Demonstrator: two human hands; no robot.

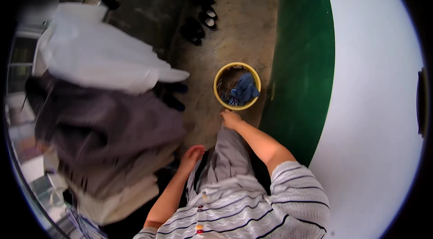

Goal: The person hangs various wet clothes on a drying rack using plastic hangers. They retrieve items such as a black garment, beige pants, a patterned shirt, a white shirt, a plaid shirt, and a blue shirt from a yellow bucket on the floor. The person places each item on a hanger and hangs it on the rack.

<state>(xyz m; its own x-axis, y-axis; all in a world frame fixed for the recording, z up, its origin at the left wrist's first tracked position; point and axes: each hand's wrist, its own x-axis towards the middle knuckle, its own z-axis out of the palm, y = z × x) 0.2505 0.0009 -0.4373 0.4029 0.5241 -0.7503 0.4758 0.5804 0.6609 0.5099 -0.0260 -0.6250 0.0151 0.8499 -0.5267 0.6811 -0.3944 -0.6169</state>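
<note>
My left hand (193, 154) hangs loosely open by my hip, holding nothing. My right hand (231, 118) pinches the top of a grey cloth (228, 155) hanging against me. Just beyond on the floor (246, 27) sits 1 yellow basket (217, 94) with blue cloth (245, 88) inside.

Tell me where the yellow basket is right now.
In the head view the yellow basket stands on the floor right of centre, just beyond the right hand, beside the green wall base, with blue cloth inside.

Single head view, looking steeply down from above the yellow basket (237, 86), basket near centre, floor well below, fisheye-bent edges
</note>
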